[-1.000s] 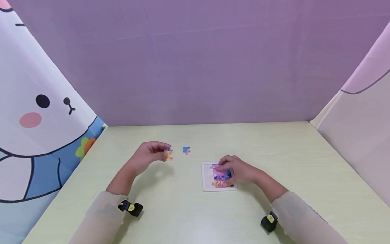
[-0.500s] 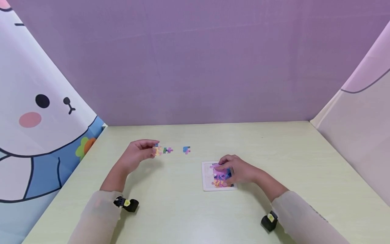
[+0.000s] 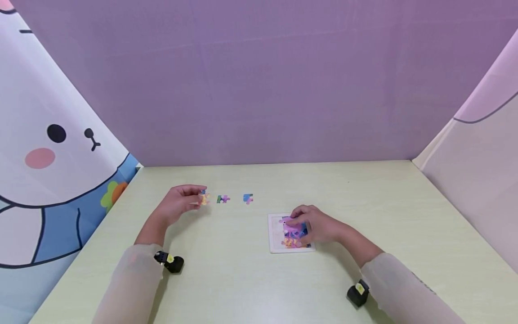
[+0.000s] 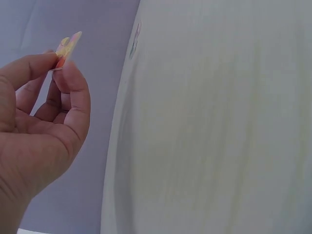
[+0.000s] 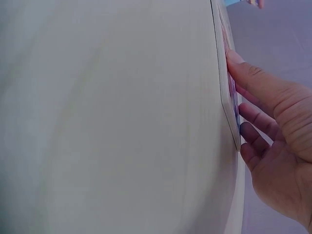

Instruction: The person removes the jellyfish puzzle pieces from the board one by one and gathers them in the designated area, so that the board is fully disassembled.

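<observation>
My left hand [image 3: 178,204] pinches a yellow and pink puzzle piece [image 3: 205,198] between thumb and fingers; the left wrist view shows this piece [image 4: 66,50] held tilted at the fingertips. Right of it on the table lie a green and purple piece [image 3: 223,199] and a blue and pink piece [image 3: 248,198]. My right hand [image 3: 319,225] rests with its fingertips on the partly filled puzzle in a white frame [image 3: 275,249]. In the right wrist view the thumb and fingers touch the top of the frame [image 5: 225,92], and the hand hides part of the picture.
The pale wooden table [image 3: 243,279] ends at a purple wall [image 3: 259,90]. A cartoon-printed panel [image 3: 40,189] stands along the left side, and a pale panel [image 3: 481,171] along the right. Small black cameras [image 3: 174,264] hang at both wrists.
My left hand has moved left with the yellow and pink piece, and the green and purple piece now shows on the table where that hand was. My right hand has stayed on the puzzle.
</observation>
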{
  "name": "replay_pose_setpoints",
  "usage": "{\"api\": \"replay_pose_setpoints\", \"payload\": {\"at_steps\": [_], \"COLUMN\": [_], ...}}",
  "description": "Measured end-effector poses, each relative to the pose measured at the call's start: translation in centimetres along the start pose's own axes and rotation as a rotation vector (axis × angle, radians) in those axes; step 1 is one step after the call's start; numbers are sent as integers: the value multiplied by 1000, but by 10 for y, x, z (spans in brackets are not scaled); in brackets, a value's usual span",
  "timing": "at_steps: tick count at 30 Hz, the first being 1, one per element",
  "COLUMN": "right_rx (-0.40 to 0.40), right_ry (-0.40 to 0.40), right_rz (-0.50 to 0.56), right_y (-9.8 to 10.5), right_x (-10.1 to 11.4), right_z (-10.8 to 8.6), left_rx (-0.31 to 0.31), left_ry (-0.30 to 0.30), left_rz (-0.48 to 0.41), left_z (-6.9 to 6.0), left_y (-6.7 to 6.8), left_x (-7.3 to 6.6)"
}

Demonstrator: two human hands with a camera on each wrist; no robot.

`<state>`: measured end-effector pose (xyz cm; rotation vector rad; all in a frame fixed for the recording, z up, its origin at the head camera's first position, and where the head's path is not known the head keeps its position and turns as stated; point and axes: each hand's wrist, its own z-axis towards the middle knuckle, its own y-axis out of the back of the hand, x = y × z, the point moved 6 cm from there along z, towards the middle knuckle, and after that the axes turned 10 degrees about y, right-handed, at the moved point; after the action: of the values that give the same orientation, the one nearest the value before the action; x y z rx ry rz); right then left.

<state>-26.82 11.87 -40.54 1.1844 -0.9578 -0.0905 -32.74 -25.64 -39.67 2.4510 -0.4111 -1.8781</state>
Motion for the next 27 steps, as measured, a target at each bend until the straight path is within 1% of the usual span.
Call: {"api": "replay_pose_setpoints", "payload": {"at_steps": [5,10,16,18,21,23,27], "right_rx": [1,0,2,3,4,3,3], "right_ry": [-10,-18,-9,-3,-1,-4,-12], "right_rz": [5,16,12,7,2,6,19], "right_y": [1,1,1,1,1,0,0], "right_x": [0,-1,-1,-1,-1,-1,-2], "right_z": [-1,0,0,0,0,0,0], "left_rx": [9,0,0,-10,-20,-31,-53], "left_ry": [25,42,48,56,58,58,42], "left_rz": [29,47,30,19,31,48,152], "left_z": [9,15,22,24,27,29,32], "left_y": [3,5,10,13,15,17,19], "left_x": [2,2,6,7,9,11,13]}}
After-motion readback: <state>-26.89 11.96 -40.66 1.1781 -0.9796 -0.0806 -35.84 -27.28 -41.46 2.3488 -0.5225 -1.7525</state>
